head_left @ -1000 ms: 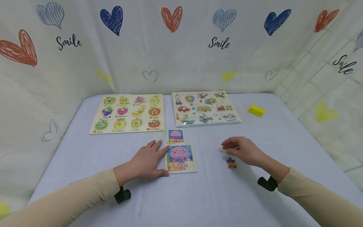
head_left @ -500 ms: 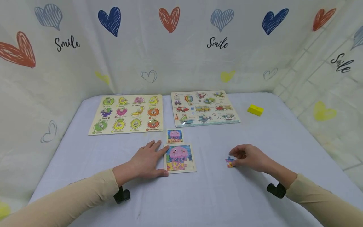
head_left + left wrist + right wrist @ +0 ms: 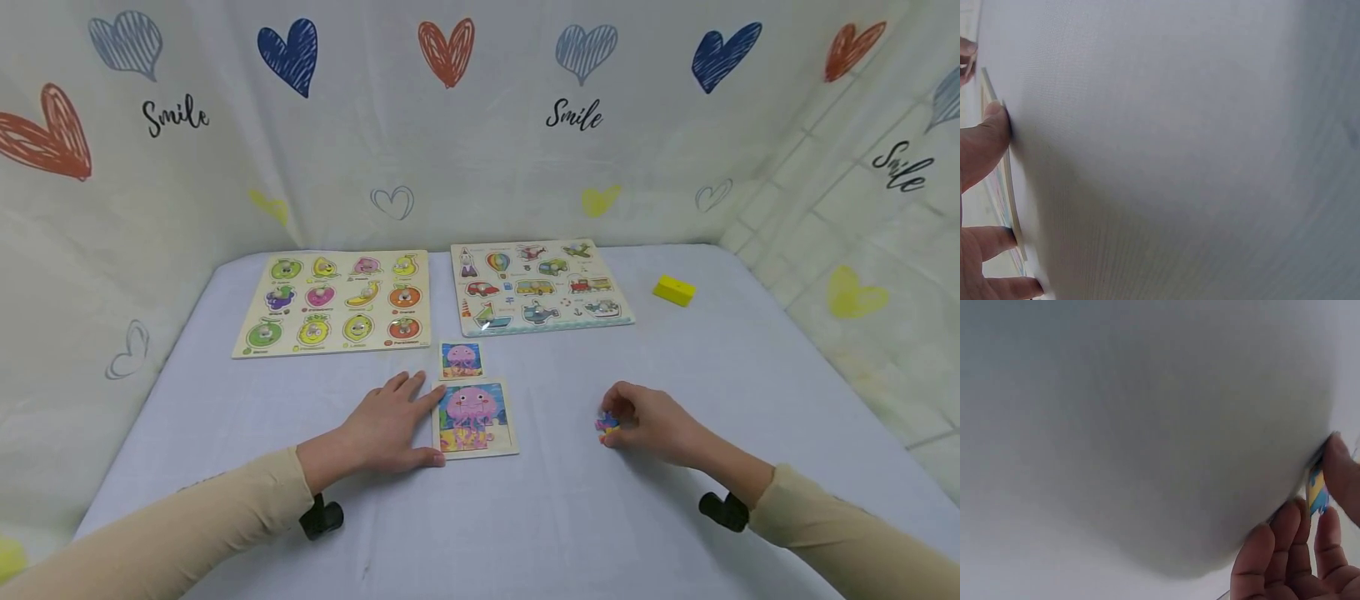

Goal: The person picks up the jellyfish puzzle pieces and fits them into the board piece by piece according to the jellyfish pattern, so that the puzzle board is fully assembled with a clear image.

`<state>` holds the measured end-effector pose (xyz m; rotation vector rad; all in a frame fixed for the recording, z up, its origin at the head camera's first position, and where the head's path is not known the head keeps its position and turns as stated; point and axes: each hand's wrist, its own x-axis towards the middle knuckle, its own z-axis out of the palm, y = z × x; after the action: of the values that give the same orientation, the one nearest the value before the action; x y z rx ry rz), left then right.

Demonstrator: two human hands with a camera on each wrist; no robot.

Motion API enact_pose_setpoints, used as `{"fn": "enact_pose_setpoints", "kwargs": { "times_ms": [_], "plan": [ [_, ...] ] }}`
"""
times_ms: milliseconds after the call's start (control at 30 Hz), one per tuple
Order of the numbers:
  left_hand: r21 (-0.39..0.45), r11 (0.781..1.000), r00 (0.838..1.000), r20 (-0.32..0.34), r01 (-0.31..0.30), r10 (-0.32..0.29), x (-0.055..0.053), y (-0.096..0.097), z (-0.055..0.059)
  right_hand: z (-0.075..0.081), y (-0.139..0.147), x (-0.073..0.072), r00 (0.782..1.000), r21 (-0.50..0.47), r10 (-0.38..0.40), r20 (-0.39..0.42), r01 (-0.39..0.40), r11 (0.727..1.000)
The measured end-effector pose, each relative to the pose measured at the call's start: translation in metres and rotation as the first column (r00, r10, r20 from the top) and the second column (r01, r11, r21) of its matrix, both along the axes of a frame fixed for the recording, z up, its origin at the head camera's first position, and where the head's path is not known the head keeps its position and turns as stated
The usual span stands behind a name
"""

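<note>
My left hand (image 3: 390, 423) lies with fingers spread at the left edge of a square jellyfish puzzle (image 3: 469, 408) in a pale wooden frame. Its thumb and a finger touch that frame, seen edge-on in the left wrist view (image 3: 1005, 181). The puzzle's lower right corner shows bare board. To the right, my right hand (image 3: 651, 421) pinches a small jigsaw piece (image 3: 604, 423) between thumb and fingers, close over the table. In the right wrist view the piece (image 3: 1317, 490) shows yellow and blue, tilted up, partly hidden by the thumb.
A small jellyfish picture card (image 3: 461, 360) lies just beyond the puzzle. Behind it are a fruit board (image 3: 300, 315) on the left and a vehicle board (image 3: 510, 310) on the right. A yellow block (image 3: 674, 291) sits at the back right of the white-covered table (image 3: 555, 517).
My right hand has come down to the jigsaw piece, which lay flat on the table, and has taken hold of it. My left hand has stayed at the puzzle.
</note>
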<state>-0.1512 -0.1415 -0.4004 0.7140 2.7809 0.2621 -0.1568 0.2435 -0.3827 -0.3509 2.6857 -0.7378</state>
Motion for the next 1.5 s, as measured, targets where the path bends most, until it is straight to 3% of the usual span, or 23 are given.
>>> {"fn": "enact_pose_setpoints", "kwargs": {
  "times_ms": [167,367,500,600,967,1200,1500],
  "plan": [
    [0.0,1.0,1.0,-0.003,0.004,-0.004,0.0,-0.002,-0.001,0.0,-0.005,0.002,1.0,-0.098,-0.007,0.015,0.009,0.995],
    [-0.004,1.0,1.0,0.003,0.0,0.0,0.0,-0.003,-0.003,0.002,-0.018,-0.007,0.985,-0.243,-0.077,0.152,0.112,0.963],
    [-0.003,1.0,1.0,0.005,0.003,-0.003,0.0,-0.004,-0.004,0.003,-0.038,-0.013,0.972,-0.264,-0.105,0.211,0.16,0.951],
    [0.001,1.0,1.0,0.002,0.003,-0.003,0.0,-0.004,-0.004,0.001,-0.057,-0.017,0.974,-0.274,-0.099,0.203,0.154,0.949],
    [0.006,1.0,1.0,-0.006,0.006,-0.006,-0.001,-0.003,-0.004,-0.008,-0.113,-0.018,0.971,-0.259,-0.047,0.236,0.109,0.96],
    [0.004,1.0,1.0,-0.008,0.007,-0.007,0.0,-0.002,-0.002,-0.006,-0.128,-0.014,0.968,-0.211,-0.071,0.242,0.124,0.97],
    [0.004,1.0,1.0,-0.006,0.001,-0.001,-0.001,-0.003,-0.002,-0.001,-0.138,-0.015,0.982,-0.102,-0.041,0.187,0.061,0.993]
  ]
}}
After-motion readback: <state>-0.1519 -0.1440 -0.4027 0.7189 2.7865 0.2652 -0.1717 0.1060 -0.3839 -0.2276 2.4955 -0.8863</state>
